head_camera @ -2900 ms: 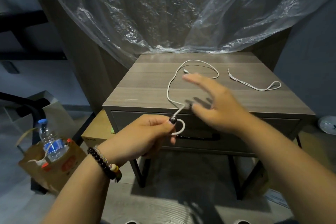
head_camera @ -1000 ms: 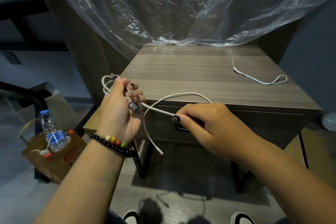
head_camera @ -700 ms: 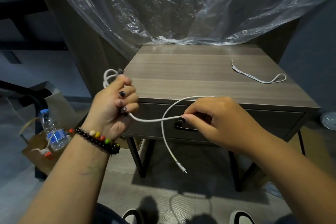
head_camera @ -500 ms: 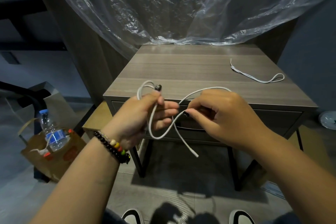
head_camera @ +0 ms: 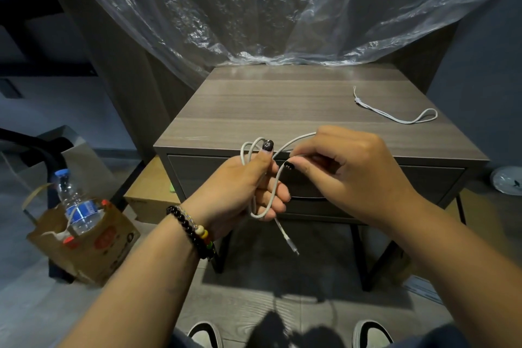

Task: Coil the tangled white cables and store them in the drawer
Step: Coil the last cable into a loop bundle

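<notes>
My left hand (head_camera: 245, 186) grips a few loops of a white charging cable (head_camera: 248, 150) in front of the nightstand. One plug end (head_camera: 291, 243) dangles below that hand. My right hand (head_camera: 347, 175) pinches the free run of the same cable just to the right and holds it close to the loops. A second white cable (head_camera: 395, 113) lies loose on the nightstand top (head_camera: 268, 110), at the right. The drawer (head_camera: 423, 181) under the top is closed, and my hands hide most of its dark handle.
A clear plastic sheet (head_camera: 254, 9) hangs over the furniture behind the nightstand. On the floor at the left stands a brown paper bag (head_camera: 93, 246) with a water bottle (head_camera: 76, 203). A cardboard box (head_camera: 149, 192) sits beside the nightstand's left leg.
The first cable has left the tabletop and gone into my hands. My left hand has gathered more loops, and the dangling tail has grown shorter as my right hand fed the cable over.
</notes>
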`<control>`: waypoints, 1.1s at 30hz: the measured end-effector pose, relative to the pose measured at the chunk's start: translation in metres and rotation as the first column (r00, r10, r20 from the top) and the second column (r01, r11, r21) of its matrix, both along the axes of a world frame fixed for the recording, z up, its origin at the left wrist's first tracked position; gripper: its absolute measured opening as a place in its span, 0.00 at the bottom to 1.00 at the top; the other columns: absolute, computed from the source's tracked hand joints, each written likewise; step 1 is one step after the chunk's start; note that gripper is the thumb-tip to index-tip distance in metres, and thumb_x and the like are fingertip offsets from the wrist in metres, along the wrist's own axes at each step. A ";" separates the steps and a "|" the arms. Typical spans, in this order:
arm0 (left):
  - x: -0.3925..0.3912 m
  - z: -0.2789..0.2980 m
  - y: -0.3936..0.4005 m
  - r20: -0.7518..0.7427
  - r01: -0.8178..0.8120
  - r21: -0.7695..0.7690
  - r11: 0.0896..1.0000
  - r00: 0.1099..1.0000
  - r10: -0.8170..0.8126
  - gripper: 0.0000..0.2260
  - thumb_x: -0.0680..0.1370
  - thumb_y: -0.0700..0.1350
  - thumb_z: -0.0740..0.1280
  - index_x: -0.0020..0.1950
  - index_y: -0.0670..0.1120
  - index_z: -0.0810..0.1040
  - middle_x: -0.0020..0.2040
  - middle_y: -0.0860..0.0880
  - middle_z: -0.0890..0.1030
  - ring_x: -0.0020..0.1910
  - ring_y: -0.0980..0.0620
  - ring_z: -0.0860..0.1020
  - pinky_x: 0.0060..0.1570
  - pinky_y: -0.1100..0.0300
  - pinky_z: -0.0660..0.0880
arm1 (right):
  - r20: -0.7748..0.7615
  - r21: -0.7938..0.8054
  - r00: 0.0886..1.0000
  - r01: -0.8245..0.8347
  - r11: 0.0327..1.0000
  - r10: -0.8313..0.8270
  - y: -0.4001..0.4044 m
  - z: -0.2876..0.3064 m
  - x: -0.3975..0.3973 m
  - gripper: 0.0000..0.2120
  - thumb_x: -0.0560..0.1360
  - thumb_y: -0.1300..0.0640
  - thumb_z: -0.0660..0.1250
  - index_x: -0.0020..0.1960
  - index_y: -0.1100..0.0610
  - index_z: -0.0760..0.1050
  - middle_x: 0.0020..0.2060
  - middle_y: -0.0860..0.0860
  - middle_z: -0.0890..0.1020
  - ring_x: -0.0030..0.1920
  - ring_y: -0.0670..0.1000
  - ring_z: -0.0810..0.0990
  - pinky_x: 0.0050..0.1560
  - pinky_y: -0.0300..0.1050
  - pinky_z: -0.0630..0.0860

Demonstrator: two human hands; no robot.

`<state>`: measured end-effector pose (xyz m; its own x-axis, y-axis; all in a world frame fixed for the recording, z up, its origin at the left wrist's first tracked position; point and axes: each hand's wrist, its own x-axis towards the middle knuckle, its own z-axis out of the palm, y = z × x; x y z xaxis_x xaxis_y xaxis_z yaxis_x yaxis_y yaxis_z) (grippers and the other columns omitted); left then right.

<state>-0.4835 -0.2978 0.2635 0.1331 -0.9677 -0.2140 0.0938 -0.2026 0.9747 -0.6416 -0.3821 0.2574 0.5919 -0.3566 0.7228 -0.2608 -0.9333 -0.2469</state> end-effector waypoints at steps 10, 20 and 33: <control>-0.002 0.002 -0.001 0.048 0.131 0.002 0.991 0.990 -0.131 0.22 0.79 0.61 0.53 0.45 0.43 0.72 0.24 0.51 0.63 0.18 0.57 0.58 0.22 0.68 0.58 | 0.011 0.089 0.999 0.040 0.995 -0.041 0.000 -0.002 0.000 0.13 0.74 0.46 0.65 0.46 0.54 0.83 0.37 0.46 0.81 0.37 0.48 0.79 0.35 0.52 0.76; 0.002 0.004 -0.004 0.045 0.170 -0.009 0.985 0.985 -0.169 0.28 0.78 0.65 0.46 0.43 0.44 0.72 0.25 0.49 0.59 0.20 0.55 0.56 0.22 0.66 0.54 | -0.018 0.093 0.999 0.048 0.994 -0.046 -0.002 -0.003 0.003 0.15 0.74 0.44 0.64 0.47 0.53 0.83 0.39 0.47 0.83 0.39 0.50 0.81 0.38 0.51 0.77; 0.000 0.001 -0.001 0.370 0.146 -0.068 0.987 0.922 -0.111 0.32 0.73 0.68 0.46 0.34 0.46 0.79 0.25 0.50 0.68 0.21 0.55 0.63 0.23 0.64 0.59 | 0.031 0.145 0.998 0.041 0.989 -0.046 0.007 -0.001 0.002 0.22 0.72 0.42 0.65 0.61 0.53 0.78 0.36 0.44 0.78 0.34 0.47 0.77 0.35 0.48 0.75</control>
<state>-0.4839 -0.2988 0.2648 0.0577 -0.9948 -0.0835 -0.2916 -0.0967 0.9516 -0.6399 -0.3748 0.2559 0.5493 -0.4840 0.6812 -0.2899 -0.8749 -0.3879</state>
